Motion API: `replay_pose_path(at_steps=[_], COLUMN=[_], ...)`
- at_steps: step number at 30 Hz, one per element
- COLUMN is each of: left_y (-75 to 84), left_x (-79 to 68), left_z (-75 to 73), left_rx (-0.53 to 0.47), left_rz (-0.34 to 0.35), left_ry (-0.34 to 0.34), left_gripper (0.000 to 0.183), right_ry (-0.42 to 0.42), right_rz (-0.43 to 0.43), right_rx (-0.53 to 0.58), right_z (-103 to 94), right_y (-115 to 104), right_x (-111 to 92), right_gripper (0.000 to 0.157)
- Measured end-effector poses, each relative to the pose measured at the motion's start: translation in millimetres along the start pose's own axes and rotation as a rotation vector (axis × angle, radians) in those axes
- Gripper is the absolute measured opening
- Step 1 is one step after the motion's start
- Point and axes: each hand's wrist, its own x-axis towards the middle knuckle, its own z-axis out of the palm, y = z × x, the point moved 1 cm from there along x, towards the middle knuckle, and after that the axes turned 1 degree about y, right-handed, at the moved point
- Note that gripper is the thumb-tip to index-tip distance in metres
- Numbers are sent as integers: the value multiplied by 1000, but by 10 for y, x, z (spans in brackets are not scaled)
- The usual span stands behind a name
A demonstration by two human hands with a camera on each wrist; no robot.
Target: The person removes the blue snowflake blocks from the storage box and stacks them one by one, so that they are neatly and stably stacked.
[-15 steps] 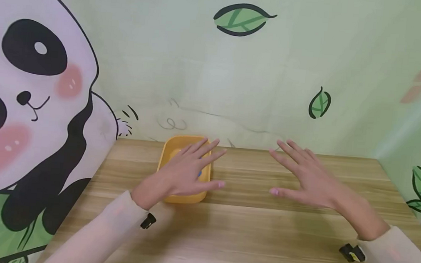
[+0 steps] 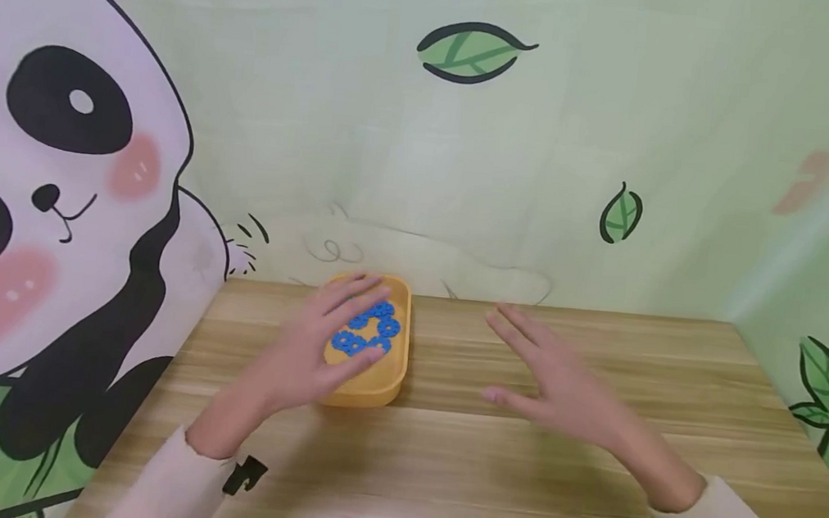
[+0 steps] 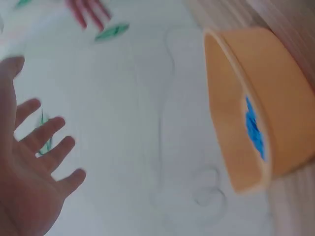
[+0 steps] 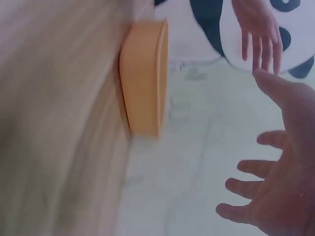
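A yellow-orange plastic box (image 2: pixel 365 399) stands on the wooden table near the wall. Inside it lie several blue notched discs (image 2: pixel 389 327), arranged roughly in a ring; whether they are joined I cannot tell. My left hand (image 2: pixel 298 360) hovers over the box's left side, fingers extended and thumb apart, holding nothing. To the right of the box, my right hand (image 2: pixel 562 387) is in the air with fingers stretched and nothing in it. In the left wrist view the box (image 3: pixel 280 83) is apart from the left hand (image 3: pixel 29 172). Part of the ring is behind the left fingers.
The wooden table (image 2: pixel 455 476) runs back to a pale green wall cloth (image 2: pixel 308 118) printed with leaves. A large panda picture (image 2: pixel 125 267) covers the left side. Black clips (image 2: pixel 245 475) sit at both cuffs.
Both hands have moved left and slightly toward me. The left hand has uncovered most of the blue discs. The box has stayed in its place.
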Motion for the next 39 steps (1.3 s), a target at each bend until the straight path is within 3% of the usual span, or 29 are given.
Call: replay_pose_path(at_steps=[4,8,10,12,16,19,23,29,39], left_y=[-269,-600,-772,-922,-1083,-1119,-1147,-1115,-687], left_x=[-177,-347,-407,-446,-522,-572,-598,-565,-473], left_z=[-135,-60,57,202,450,557,612,673,812], left_rx=[-80,-284,-381,-461,-492,-520,-586,-595,-688], left_rz=[-207,-471,-602,-714,-900,-999,-1064,-1061,-965], left_ry=[250,389,381,330,186,130,124,104,50], left_gripper=[56,47,51,57,60,59,55,50,47], right_ry=[0,15,37,57,87,75,49,28,25], right_rz=[82,187,263,347,501,574,613,630,655], right_rx=[189,410,524,653,841,923,1004,1069,1045], right_z=[315,697,891,1059,1349,1499,1596,1575,1207], right_y=[-121,-129,-95,-50,36,61,43,35,145], right_x=[176,438,565,681,861,955,1022,942,511], right_gripper=[87,80,75,70,58,51,48,53,50])
